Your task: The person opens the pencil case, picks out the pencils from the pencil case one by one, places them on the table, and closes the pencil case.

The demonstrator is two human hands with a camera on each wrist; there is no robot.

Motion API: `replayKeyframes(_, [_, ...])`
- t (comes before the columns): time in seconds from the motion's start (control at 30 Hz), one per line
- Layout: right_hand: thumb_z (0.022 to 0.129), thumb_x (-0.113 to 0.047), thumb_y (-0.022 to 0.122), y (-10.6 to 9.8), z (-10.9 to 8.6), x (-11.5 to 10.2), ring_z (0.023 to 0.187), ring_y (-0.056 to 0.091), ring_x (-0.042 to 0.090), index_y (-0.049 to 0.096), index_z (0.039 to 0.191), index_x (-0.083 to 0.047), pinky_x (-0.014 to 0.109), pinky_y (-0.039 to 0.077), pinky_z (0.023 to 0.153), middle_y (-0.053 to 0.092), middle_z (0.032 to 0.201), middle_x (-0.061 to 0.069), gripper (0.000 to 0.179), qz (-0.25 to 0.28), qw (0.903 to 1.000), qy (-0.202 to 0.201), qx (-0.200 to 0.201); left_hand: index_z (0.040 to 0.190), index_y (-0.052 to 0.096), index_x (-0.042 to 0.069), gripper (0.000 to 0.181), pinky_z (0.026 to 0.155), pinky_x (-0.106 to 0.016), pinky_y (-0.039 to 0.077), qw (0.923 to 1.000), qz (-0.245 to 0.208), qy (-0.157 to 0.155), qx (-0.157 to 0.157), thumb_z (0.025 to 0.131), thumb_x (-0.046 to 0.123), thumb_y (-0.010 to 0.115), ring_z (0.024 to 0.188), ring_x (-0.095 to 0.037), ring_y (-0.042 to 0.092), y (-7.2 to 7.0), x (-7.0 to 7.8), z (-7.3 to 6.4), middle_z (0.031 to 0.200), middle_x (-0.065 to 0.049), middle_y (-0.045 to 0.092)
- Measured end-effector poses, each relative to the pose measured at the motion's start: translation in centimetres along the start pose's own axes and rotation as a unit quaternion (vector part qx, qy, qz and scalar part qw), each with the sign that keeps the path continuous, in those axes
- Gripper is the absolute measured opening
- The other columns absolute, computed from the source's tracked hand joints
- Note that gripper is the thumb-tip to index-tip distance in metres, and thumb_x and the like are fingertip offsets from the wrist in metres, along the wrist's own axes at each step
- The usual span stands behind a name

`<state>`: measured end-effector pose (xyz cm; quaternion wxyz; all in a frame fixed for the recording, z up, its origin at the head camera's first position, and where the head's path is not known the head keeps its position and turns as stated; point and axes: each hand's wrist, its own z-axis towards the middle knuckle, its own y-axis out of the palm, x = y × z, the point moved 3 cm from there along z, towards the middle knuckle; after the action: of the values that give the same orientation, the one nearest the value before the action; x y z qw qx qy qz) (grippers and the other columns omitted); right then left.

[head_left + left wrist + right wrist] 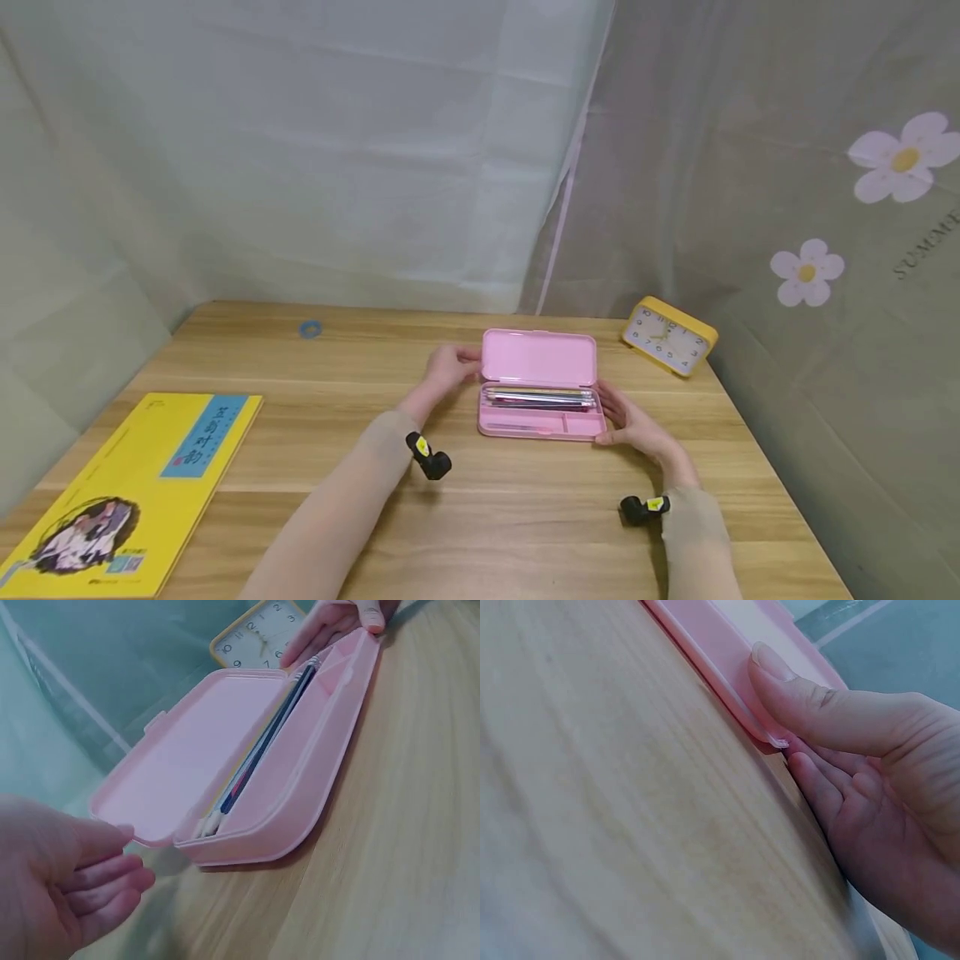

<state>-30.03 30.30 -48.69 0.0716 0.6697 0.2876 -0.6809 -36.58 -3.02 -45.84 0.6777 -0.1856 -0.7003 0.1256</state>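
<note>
A pink pencil case (pixel 537 357) lies with its lid folded back on the wooden table. Several pencils (pixel 536 398) fill its rear compartment, and a thin stick-like item lies in the front one. My right hand (pixel 637 429) holds the case's right end, its thumb at the front corner and its fingers along the side toward the back. By the lid's left edge is my left hand (pixel 448 368). Its fingers are loosely bent, and in the left wrist view one fingertip (pixel 126 830) overlaps the lid's corner.
A yellow alarm clock (pixel 670 336) stands at the back right, just beyond the case. On the left lies a yellow book (pixel 127 500) with a blue title strip. A small blue ring (pixel 310 329) is near the back edge. Curtains hang behind the table.
</note>
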Motion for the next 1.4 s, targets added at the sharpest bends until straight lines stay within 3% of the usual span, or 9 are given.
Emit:
replayKeyframes(0.1, [0.079,-0.003,0.077,-0.1,0.0,0.1,0.146,0.012,0.048,0.001,0.154,0.004,0.003,0.030,0.101,0.005,0.160,0.029,0.107,0.000,1.0000,0.002,0.001,0.112,0.069,-0.003,0.028,0.081,-0.033,0.058,0.9989,0.045,0.012,-0.002,0.086,0.008,0.072,0.092,-0.026,0.069,-0.4,0.6,-0.5,0.105,-0.019,0.072])
replayKeyframes(0.2, [0.080,-0.004,0.077,-0.2,0.0,0.1,0.147,0.012,0.047,0.002,0.154,0.004,0.003,0.029,0.101,0.006,0.161,0.028,0.106,-0.001,1.0000,0.001,0.001,0.110,0.069,-0.002,0.028,0.083,-0.033,0.057,0.9936,0.097,0.055,-0.019,0.084,0.008,0.073,0.093,-0.026,0.069,-0.5,1.5,-1.0,0.103,-0.016,0.073])
replayKeyframes(0.4, [0.080,-0.004,0.077,-0.3,0.1,-0.2,0.147,0.013,0.047,0.002,0.155,0.003,0.003,0.029,0.102,0.007,0.161,0.028,0.105,-0.005,1.0000,-0.003,0.001,0.104,0.073,0.002,0.021,0.084,-0.032,0.055,0.9679,0.155,0.155,-0.122,0.084,0.009,0.075,0.089,-0.019,0.066,0.5,3.4,-2.2,0.096,-0.009,0.073])
replayKeyframes(0.5, [0.080,-0.003,0.076,-0.3,0.1,-0.2,0.146,0.013,0.047,0.002,0.154,0.003,0.003,0.030,0.102,0.007,0.161,0.028,0.105,-0.003,1.0000,-0.004,0.000,0.102,0.074,0.002,0.018,0.083,-0.030,0.055,0.9549,0.174,0.179,-0.160,0.085,0.007,0.074,0.087,-0.015,0.065,1.1,3.6,-2.7,0.094,-0.007,0.073])
replayKeyframes(0.6, [0.081,-0.003,0.076,-0.3,0.1,0.0,0.147,0.013,0.047,0.002,0.154,0.003,0.003,0.030,0.101,0.007,0.161,0.028,0.105,-0.001,1.0000,-0.002,0.000,0.100,0.074,0.002,0.016,0.080,-0.028,0.055,0.9466,0.189,0.192,-0.178,0.084,0.006,0.074,0.084,-0.014,0.064,1.5,3.5,-3.1,0.093,-0.008,0.074])
replayKeyframes(0.73, [0.081,-0.003,0.076,-0.1,0.1,0.1,0.146,0.013,0.047,0.002,0.154,0.004,0.003,0.030,0.100,0.006,0.161,0.028,0.105,0.001,1.0000,-0.002,-0.001,0.097,0.074,0.002,0.014,0.077,-0.027,0.054,0.9430,0.198,0.197,-0.181,0.083,0.003,0.074,0.082,-0.014,0.063,1.8,3.1,-3.4,0.092,-0.008,0.074])
replayKeyframes(1.07, [0.080,-0.002,0.076,-0.1,0.1,0.2,0.145,0.013,0.049,0.002,0.154,0.005,0.003,0.030,0.101,0.007,0.160,0.030,0.105,0.003,0.9998,-0.017,-0.005,0.097,0.075,0.002,0.016,0.078,-0.025,0.055,0.9426,0.200,0.203,-0.174,0.080,0.002,0.075,0.082,-0.014,0.066,2.0,2.8,-3.6,0.091,-0.008,0.075])
replayKeyframes(1.4, [0.080,-0.002,0.075,-0.1,0.1,0.2,0.145,0.013,0.050,0.002,0.154,0.005,0.004,0.030,0.102,0.007,0.159,0.031,0.104,-0.004,0.9999,-0.013,-0.004,0.095,0.076,0.003,0.014,0.081,-0.029,0.057,0.9524,0.194,0.173,-0.159,0.081,0.001,0.075,0.084,-0.014,0.066,2.4,2.5,-3.5,0.091,-0.007,0.075])
